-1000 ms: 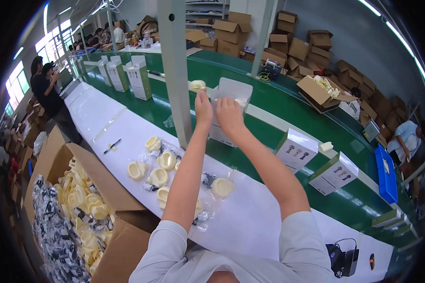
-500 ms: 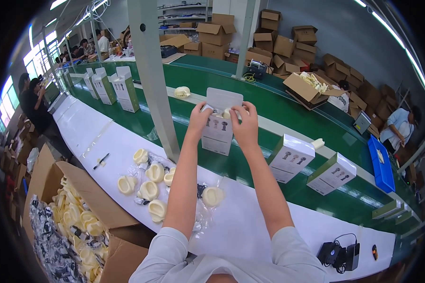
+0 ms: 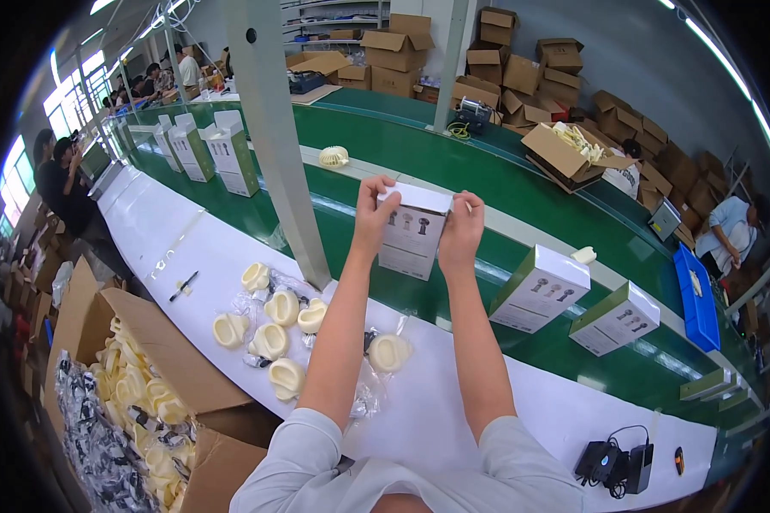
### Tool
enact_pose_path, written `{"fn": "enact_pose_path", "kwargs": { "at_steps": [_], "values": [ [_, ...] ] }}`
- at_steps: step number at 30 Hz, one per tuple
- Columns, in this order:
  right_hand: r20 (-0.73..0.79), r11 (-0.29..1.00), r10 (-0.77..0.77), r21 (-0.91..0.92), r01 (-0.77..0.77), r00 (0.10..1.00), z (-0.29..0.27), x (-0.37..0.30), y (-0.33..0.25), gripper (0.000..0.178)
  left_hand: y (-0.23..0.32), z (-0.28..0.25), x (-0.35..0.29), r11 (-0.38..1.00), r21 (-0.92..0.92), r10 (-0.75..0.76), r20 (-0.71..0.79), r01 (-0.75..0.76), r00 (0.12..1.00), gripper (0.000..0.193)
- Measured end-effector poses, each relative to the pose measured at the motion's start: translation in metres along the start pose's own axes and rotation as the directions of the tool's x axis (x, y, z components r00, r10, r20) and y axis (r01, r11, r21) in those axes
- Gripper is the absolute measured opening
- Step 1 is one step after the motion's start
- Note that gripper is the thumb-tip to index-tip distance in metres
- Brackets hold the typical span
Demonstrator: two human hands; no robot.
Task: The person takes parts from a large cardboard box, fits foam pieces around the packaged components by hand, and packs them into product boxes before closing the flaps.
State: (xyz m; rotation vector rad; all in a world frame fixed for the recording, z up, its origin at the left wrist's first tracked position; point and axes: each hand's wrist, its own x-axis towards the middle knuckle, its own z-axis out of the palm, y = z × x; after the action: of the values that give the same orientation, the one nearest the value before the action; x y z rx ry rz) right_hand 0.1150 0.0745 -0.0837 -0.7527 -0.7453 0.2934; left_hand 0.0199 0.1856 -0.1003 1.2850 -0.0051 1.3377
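My left hand (image 3: 374, 211) and my right hand (image 3: 462, 229) both hold a small white-and-green carton (image 3: 412, 232) upright over the green conveyor belt (image 3: 453, 162), with their fingers pressed on its closed top flap. Several cream round parts (image 3: 269, 340) in clear bags lie on the white table (image 3: 436, 402) below my left forearm. One more cream part (image 3: 390, 351) rests between my forearms.
Two closed cartons (image 3: 540, 289) (image 3: 615, 318) stand on the belt to the right, and three (image 3: 228, 152) to the far left. A grey post (image 3: 275, 137) rises left of my hands. An open cardboard box of parts (image 3: 133, 402) sits at lower left. Other people work further off.
The carton's top flap, open a second ago, is now folded shut. My hands brought the carton closer and lower. A loose cream part stayed behind on the belt.
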Motion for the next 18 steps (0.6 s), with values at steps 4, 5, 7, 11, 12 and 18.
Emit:
{"fn": "enact_pose_path", "kwargs": {
  "at_steps": [4, 5, 7, 11, 12, 18],
  "values": [
    [0.162, 0.872, -0.235, -0.401, 0.281, 0.958, -0.001, 0.0, -0.017, 0.014, 0.026, 0.014, -0.01, 0.992, 0.119, -0.047, 0.033, 0.043, 0.998, 0.028],
    [0.247, 0.79, -0.263, -0.5, 0.355, 0.933, -0.003, 0.0, -0.019, 0.013, 0.03, 0.017, -0.011, 0.988, 0.142, -0.071, 0.036, 0.065, 0.997, 0.026],
    [0.256, 0.785, -0.253, -0.51, 0.353, 0.933, -0.005, 0.003, -0.021, 0.014, 0.026, 0.017, -0.009, 0.98, 0.199, -0.042, 0.042, 0.033, 0.998, 0.024],
    [0.26, 0.797, -0.188, -0.523, 0.302, 0.947, -0.012, 0.007, -0.024, 0.016, 0.015, 0.018, -0.009, 0.953, 0.302, 0.01, 0.051, -0.025, 0.999, 0.021],
    [0.245, 0.814, -0.146, -0.521, 0.257, 0.959, -0.014, 0.008, -0.025, 0.017, 0.012, 0.019, -0.009, 0.958, 0.288, 0.004, 0.046, -0.018, 0.999, 0.02],
    [0.274, 0.8, -0.048, -0.566, 0.201, 0.961, -0.026, 0.012, -0.031, 0.016, -0.004, 0.019, -0.009, 0.918, 0.375, 0.107, 0.086, -0.132, 0.991, 0.02]
  ]
}}
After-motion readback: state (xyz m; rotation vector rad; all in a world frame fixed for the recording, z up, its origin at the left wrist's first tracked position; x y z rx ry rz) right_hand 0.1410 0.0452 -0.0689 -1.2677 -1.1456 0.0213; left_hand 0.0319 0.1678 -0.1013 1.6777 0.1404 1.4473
